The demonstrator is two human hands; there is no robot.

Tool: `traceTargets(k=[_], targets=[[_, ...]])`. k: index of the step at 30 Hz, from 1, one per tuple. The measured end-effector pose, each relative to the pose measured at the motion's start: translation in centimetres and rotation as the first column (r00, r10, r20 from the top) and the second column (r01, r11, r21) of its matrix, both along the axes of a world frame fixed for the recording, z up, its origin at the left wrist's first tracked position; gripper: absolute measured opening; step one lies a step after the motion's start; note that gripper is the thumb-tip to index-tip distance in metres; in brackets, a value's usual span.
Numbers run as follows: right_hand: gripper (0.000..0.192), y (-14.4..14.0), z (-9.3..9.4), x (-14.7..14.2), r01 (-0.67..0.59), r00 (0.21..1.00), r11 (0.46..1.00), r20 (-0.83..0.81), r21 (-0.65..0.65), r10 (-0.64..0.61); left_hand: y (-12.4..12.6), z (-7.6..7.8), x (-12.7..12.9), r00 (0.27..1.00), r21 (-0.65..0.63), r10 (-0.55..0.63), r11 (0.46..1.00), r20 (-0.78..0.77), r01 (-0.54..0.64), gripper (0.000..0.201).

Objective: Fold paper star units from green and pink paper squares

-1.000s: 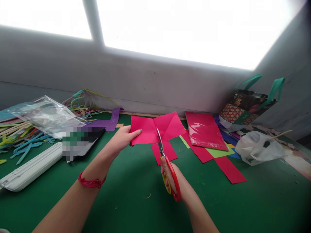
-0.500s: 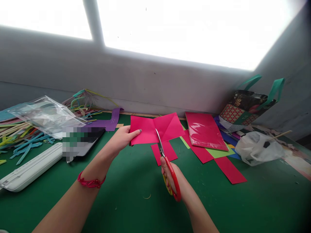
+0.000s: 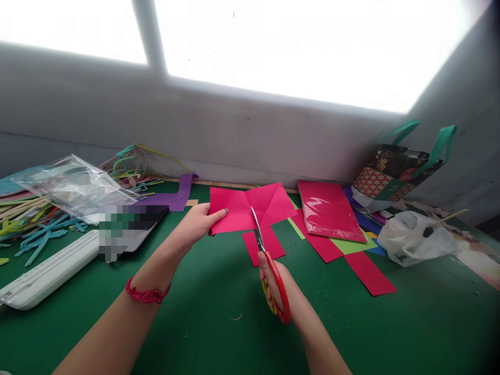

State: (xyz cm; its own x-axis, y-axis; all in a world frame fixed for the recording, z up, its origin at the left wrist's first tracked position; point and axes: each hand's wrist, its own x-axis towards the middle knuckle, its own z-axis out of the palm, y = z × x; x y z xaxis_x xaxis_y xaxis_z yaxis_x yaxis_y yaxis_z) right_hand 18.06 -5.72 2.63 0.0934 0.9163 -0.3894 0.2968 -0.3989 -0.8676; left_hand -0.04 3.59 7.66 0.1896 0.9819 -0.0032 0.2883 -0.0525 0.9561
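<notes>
A creased sheet of pink-red paper [image 3: 230, 200] is held up above the table, its left edge pinched between the thumb and fingers of my left hand [image 3: 197, 221]. My right hand [image 3: 275, 281] grips scissors [image 3: 280, 291] with red and yellow handles. Their blades point up and away from me and meet the sheet near its middle, at the lower edge. To the right of the blades the sheet bends along slanting creases. Below it, a smaller red paper piece [image 3: 275, 250] lies on the green table.
Right of the sheet lie a wrapped red paper pack [image 3: 332, 211], a red strip [image 3: 371, 273] and a white plastic bag [image 3: 414, 237]. A patterned bag [image 3: 394, 172] stands behind. At left are coloured strips [image 3: 47, 234], a clear sleeve [image 3: 78, 182], a white device [image 3: 54, 271] and purple paper [image 3: 172, 200].
Almost nothing differs. Both hands keep their hold on the paper and the scissors, and the view has shifted very slightly.
</notes>
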Motion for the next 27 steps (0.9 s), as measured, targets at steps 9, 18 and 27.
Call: traceTargets(k=[9,18,27], targets=[[0.055,-0.08,0.39,-0.05,0.006,0.999,0.999,0.043,-0.044,-0.004,0.0,0.07,-0.22,1.0,0.007,-0.007,1.0,-0.008,0.007,0.028],[0.054,-0.07,0.58,-0.1,0.029,0.999,0.999,0.027,-0.035,-0.028,0.01,0.11,-0.22,1.0,0.014,0.01,1.0,-0.011,-0.01,0.029],[0.055,0.08,-0.03,0.01,0.02,1.0,1.0,0.012,-0.009,-0.02,-0.16,0.17,0.06,0.999,-0.021,-0.011,1.0,0.042,0.012,0.029]])
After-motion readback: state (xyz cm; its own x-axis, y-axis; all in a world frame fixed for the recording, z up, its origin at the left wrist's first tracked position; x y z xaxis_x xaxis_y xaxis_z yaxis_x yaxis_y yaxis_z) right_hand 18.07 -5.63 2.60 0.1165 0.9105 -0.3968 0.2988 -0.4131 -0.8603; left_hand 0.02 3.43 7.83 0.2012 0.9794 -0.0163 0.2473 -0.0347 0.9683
